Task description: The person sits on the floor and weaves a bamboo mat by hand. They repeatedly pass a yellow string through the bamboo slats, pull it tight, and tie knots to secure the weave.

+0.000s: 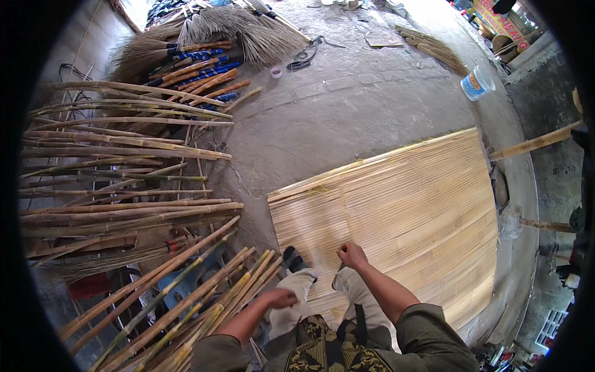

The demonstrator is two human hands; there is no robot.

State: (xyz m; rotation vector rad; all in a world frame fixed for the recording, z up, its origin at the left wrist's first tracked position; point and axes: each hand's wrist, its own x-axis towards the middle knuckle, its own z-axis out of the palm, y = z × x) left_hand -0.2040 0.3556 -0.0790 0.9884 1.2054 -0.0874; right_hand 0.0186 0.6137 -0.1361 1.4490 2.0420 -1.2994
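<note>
- The woven bamboo mat (396, 204) lies flat on the concrete floor (347, 105), stretching away from the person's knees; judged from its even, close-set slats, most of the panel looks finished, and work seems confined to the near edge.
- The right hand (352, 254) rests on that near edge of the mat, its grip clenched, probably on a slat end, though the fist hides what it holds.
- The left hand (280, 298) sits by the person's left knee, just off the mat's near corner; its grip is curled, and I cannot tell whether anything is in it.
- A dark shoe (293, 258) touches the mat's near corner between the hands.
- Left of the mat, loose bamboo poles (124, 211) lie stacked, still uncut.
- Beyond the mat's far left, brooms (204, 49) are piled; beyond its far right corner stands a white bucket (477, 82).
- The mat's nearest strip is hidden under the legs, and the fisheye rim cuts off the room's right side.
</note>
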